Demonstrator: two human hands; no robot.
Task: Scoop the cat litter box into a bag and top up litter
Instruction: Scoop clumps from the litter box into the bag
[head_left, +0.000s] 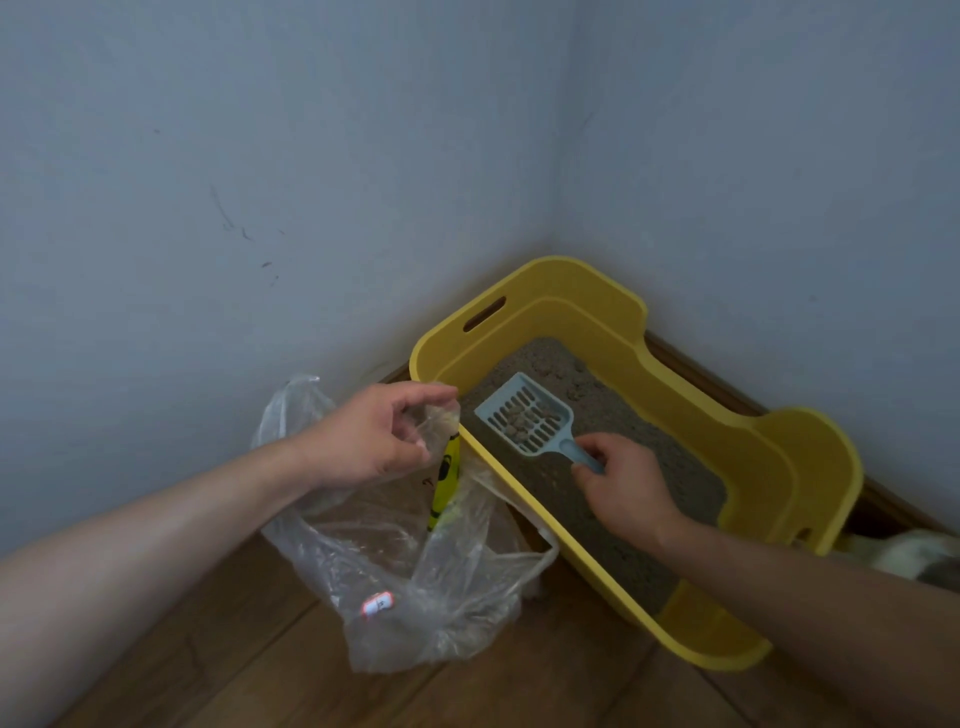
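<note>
A yellow litter box (810, 467) sits in the room's corner, filled with grey-brown litter (597, 415). My right hand (623, 483) grips the handle of a light blue slotted scoop (524, 415), which is held over the litter with several brown clumps in its bowl. My left hand (369, 436) pinches the rim of a clear plastic bag (415, 571) and holds it up beside the box's left wall. The bag hangs down to the floor, and a yellow label on the box shows through it.
Two pale walls (260, 182) meet behind the box. Brown wooden floor (260, 675) lies in front and to the left. A furry white and grey animal (904, 561) is partly visible at the right edge, behind the box.
</note>
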